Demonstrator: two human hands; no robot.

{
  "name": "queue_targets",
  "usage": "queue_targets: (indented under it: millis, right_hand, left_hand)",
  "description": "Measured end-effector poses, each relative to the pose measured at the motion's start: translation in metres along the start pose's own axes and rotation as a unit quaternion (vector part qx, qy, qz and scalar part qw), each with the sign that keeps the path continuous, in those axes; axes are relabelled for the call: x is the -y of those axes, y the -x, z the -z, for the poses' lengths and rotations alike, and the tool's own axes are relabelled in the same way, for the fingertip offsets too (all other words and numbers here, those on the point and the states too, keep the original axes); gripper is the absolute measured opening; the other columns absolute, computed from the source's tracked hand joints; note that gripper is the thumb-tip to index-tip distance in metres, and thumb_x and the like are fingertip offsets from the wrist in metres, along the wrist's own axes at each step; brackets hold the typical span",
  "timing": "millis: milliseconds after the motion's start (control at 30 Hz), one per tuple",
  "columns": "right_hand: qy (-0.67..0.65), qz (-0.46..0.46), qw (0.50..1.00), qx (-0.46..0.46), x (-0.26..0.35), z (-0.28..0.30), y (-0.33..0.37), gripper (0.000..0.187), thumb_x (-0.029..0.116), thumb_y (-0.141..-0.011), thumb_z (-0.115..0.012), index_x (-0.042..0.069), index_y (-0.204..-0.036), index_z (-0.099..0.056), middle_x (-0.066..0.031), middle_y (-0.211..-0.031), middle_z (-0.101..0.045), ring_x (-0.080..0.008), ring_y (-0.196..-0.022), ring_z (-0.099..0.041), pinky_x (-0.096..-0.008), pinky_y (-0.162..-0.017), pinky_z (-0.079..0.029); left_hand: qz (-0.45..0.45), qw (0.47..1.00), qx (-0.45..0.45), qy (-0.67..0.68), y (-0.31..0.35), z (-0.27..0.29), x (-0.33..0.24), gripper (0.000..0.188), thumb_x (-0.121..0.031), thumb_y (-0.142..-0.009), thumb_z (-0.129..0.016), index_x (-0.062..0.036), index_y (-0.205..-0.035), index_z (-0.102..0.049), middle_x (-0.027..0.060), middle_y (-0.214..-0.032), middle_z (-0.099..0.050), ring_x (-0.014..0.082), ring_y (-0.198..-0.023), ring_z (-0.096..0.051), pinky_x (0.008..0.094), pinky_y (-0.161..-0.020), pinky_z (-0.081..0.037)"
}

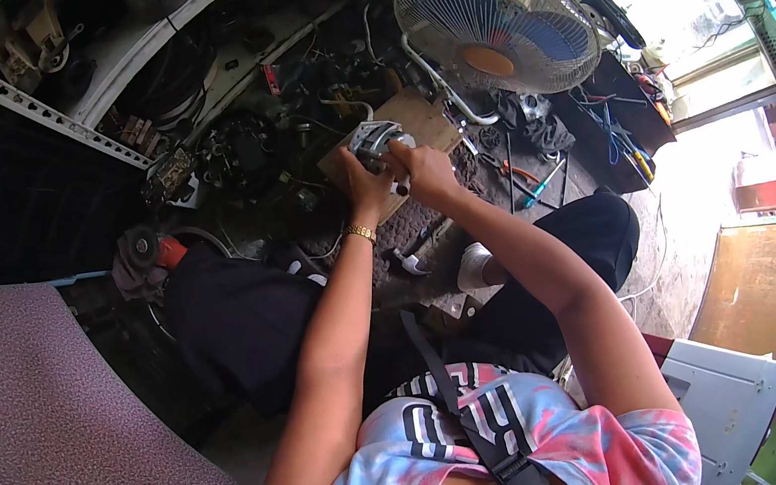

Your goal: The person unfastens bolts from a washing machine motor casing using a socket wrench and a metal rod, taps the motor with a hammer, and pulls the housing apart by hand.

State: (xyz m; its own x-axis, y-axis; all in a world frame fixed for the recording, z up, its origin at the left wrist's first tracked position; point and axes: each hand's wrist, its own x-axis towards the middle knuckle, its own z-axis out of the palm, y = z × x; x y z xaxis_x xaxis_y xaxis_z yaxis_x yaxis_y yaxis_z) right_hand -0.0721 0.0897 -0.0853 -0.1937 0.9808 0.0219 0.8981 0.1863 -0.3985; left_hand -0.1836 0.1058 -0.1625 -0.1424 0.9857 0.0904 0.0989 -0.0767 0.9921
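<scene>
A silvery, rounded metal part, like a motor housing (379, 131), rests on a wooden board (430, 123) in front of me. My left hand (366, 181) is closed around its near left side, thumb up along the edge. My right hand (424, 169) is curled against its right side, fingers bent over the top. A small dark rounded end (402, 189) pokes out below the right fingers; the rest of that piece is hidden. Just nearer to me, a hammer (413, 262) lies on the ground between my feet.
Right of the board lie orange-handled pliers (520, 172) and a teal screwdriver (538, 192). A fan (501, 25) with blue blades stands beyond. Dark parts and cables (239, 149) crowd the far left. An orange-bodied grinder (148, 248) sits by my left knee, near a patterned cushioned surface (52, 413).
</scene>
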Motion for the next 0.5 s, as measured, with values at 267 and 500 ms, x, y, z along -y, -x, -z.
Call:
queue_targets:
  millis: [267, 500]
  right_hand:
    - [-0.115, -0.098, 0.988, -0.032, 0.007, -0.005, 0.001, 0.026, 0.032, -0.089, -0.050, 0.006, -0.087, -0.053, -0.0230, -0.075, -0.060, -0.0435, -0.079, -0.057, -0.0506, -0.066, -0.043]
    - [-0.178, -0.148, 0.972, -0.037, 0.004, -0.013, 0.000, 0.029, 0.032, -0.088, -0.049, 0.004, -0.084, -0.056, -0.0247, -0.079, -0.060, -0.0436, -0.082, -0.058, -0.0484, -0.070, -0.044]
  left_hand:
    - [-0.039, 0.997, -0.041, 0.057, 0.006, -0.007, -0.004, 0.058, -0.013, -0.068, -0.075, 0.0005, -0.107, -0.035, 0.0176, -0.102, -0.047, 0.0289, -0.101, -0.048, 0.0397, -0.089, -0.038]
    - [-0.064, 0.994, -0.067, -0.063, 0.005, -0.008, -0.001, 0.058, -0.014, -0.065, -0.077, 0.0004, -0.105, -0.038, 0.0188, -0.102, -0.047, 0.0321, -0.100, -0.047, 0.0415, -0.088, -0.037]
